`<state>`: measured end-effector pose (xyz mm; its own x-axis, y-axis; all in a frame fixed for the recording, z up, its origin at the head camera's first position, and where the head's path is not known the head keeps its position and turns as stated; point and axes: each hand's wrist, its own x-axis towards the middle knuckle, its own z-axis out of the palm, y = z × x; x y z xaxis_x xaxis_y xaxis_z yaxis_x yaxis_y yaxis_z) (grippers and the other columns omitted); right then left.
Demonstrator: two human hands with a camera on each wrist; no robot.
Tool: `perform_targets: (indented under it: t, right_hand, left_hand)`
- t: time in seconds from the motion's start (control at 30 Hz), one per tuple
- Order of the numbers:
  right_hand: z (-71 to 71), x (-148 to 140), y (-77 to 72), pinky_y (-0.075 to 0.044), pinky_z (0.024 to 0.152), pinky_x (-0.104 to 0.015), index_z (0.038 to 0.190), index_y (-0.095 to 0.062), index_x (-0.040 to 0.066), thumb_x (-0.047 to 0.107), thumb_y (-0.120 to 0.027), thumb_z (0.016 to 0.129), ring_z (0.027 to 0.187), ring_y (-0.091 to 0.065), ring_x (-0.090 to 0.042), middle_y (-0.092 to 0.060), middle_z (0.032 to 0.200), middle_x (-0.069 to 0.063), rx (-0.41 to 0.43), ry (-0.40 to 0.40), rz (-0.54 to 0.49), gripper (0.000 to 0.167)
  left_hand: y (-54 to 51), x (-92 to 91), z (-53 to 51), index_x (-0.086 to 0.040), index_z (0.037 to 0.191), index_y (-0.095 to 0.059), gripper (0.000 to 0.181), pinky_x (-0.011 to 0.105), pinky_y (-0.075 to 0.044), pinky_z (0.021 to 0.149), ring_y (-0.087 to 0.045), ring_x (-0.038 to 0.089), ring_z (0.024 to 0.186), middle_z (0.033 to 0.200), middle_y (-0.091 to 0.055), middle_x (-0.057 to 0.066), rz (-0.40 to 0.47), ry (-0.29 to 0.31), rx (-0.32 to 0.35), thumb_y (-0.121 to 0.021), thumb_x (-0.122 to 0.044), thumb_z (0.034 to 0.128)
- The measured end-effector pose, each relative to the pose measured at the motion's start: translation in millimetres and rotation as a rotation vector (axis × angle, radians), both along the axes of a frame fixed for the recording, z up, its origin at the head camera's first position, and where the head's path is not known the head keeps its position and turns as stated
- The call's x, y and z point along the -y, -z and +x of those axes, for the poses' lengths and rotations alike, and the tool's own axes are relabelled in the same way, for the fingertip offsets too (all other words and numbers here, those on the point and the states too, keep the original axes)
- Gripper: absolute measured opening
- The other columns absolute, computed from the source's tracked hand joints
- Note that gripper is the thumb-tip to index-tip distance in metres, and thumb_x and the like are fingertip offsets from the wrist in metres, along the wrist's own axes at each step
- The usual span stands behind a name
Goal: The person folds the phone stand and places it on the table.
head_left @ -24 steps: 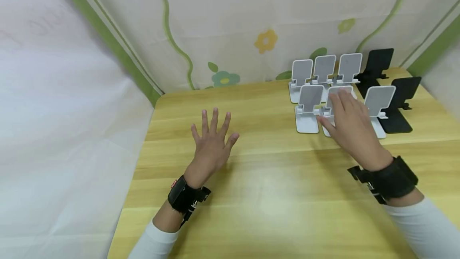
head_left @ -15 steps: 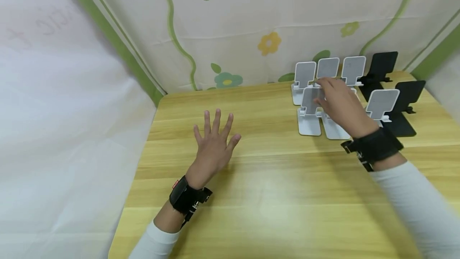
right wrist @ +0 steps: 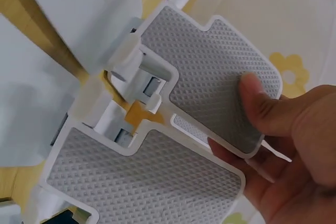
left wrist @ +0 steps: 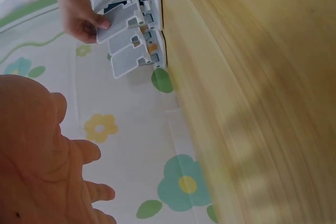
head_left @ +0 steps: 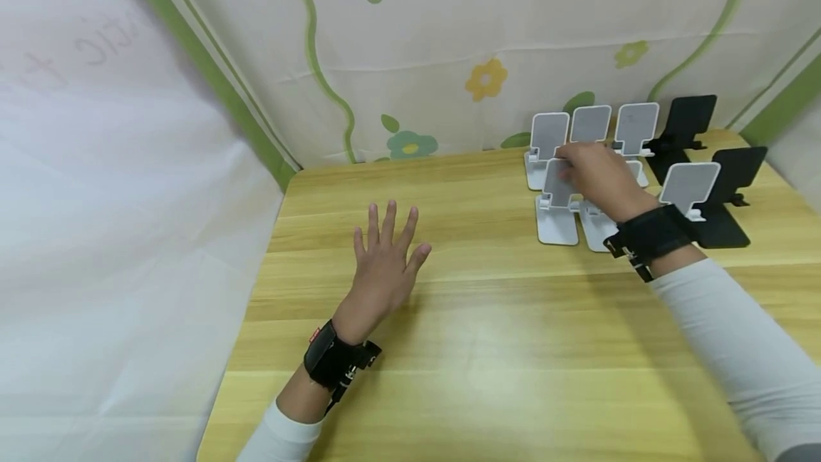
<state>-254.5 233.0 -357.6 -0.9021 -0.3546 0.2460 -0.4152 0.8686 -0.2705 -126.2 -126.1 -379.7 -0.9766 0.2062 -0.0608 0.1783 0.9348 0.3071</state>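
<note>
White phone stands with grey textured pads are grouped at the back right of the table. My right hand (head_left: 603, 177) pinches the raised plate of the front-left white phone stand (head_left: 556, 227). In the right wrist view the thumb (right wrist: 254, 103) presses the grey face of that plate (right wrist: 205, 66), and the other fingers lie behind it, partly hidden. Its base stands on the table. A neighbouring white stand (right wrist: 152, 177) is just beside it, partly covered by my hand in the head view. My left hand (head_left: 383, 273) is over the table's left half, fingers spread, holding nothing.
Behind the front row stand several more stands, including a white one (head_left: 549, 135) and a black one (head_left: 689, 120). Another black stand (head_left: 737, 170) is at the front right. A flowered cloth (head_left: 417, 77) hangs along the wooden table's (head_left: 462, 376) back edge.
My right hand has moved left from the middle front stand to the leftmost one and now pinches its plate. The left hand stays spread in about the same place. The head view has shifted slightly.
</note>
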Motion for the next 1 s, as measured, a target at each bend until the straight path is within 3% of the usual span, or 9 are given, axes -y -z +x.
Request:
perform_targets:
  t: [0.17,0.3,0.43,0.53,0.67,0.83,1.0]
  right_hand:
    - [-3.5,-2,3.7,-0.055,0.073,-0.053,0.113,-0.073,-0.004,-0.005,-0.071,0.092,0.088,-0.070,-0.039,-0.074,0.103,-0.026,-0.056,-0.014,-0.046,0.021]
    - [-2.3,1,1.9,-0.055,0.070,-0.052,0.107,-0.075,-0.003,-0.005,-0.073,0.091,0.083,-0.071,-0.037,-0.075,0.099,-0.025,-0.088,-0.034,-0.066,0.017]
    - [4.7,9,-5.6,-0.055,0.070,-0.052,0.104,-0.076,-0.001,-0.005,-0.074,0.089,0.081,-0.071,-0.036,-0.076,0.095,-0.022,-0.143,-0.052,-0.091,0.016]
    - [13.5,18,-14.1,-0.056,0.070,-0.051,0.103,-0.076,-0.001,-0.005,-0.076,0.088,0.081,-0.071,-0.035,-0.076,0.094,-0.020,-0.192,-0.066,-0.124,0.016]
    - [26.6,34,-27.7,-0.058,0.068,-0.049,0.104,-0.076,-0.001,-0.002,-0.077,0.088,0.081,-0.073,-0.033,-0.077,0.095,-0.018,-0.234,-0.095,-0.148,0.016]
    - [42.2,51,-43.3,-0.059,0.068,-0.048,0.106,-0.077,-0.001,-0.001,-0.076,0.088,0.084,-0.074,-0.034,-0.077,0.097,-0.018,-0.261,-0.124,-0.199,0.018]
    - [52.8,63,-52.7,-0.061,0.068,-0.047,0.104,-0.077,-0.002,-0.001,-0.077,0.087,0.084,-0.075,-0.033,-0.077,0.096,-0.018,-0.295,-0.151,-0.263,0.016]
  left_hand:
    - [0.9,-5.0,-1.5,-0.029,0.165,0.000,0.066,0.069,0.006,0.123,0.024,0.034,0.157,0.173,0.013,0.008,0.012,0.011,-0.010,-0.023,-0.056,0.1095]
    - [-1.6,-12.5,-2.7,-0.017,0.166,-0.004,0.068,0.066,0.001,0.126,0.016,0.035,0.159,0.174,0.003,0.013,0.095,0.019,-0.042,-0.030,-0.048,0.1113]
    - [-9.3,-25.9,-5.2,-0.006,0.165,-0.013,0.065,0.056,-0.017,0.128,-0.011,0.034,0.160,0.171,-0.017,0.017,0.276,0.006,-0.079,-0.041,-0.031,0.1122]
    - [-18.0,-40.6,-9.0,-0.003,0.162,-0.023,0.058,0.049,-0.039,0.120,-0.037,0.033,0.151,0.164,-0.036,0.018,0.422,0.004,-0.069,-0.044,-0.021,0.1116]
    - [-25.2,-62.8,-17.6,-0.001,0.160,-0.026,0.055,0.040,-0.053,0.106,-0.055,0.028,0.138,0.154,-0.050,0.016,0.550,0.015,-0.004,-0.044,-0.018,0.1115]
    - [-22.1,-84.3,-28.4,-0.001,0.162,-0.022,0.061,0.039,-0.054,0.104,-0.060,0.026,0.133,0.152,-0.053,0.016,0.652,-0.017,0.123,-0.047,-0.024,0.1110]
    - [-16.8,-94.7,-34.4,-0.003,0.161,-0.025,0.064,0.044,-0.057,0.099,-0.064,0.030,0.127,0.145,-0.058,0.018,0.784,-0.060,0.228,-0.053,-0.028,0.1088]
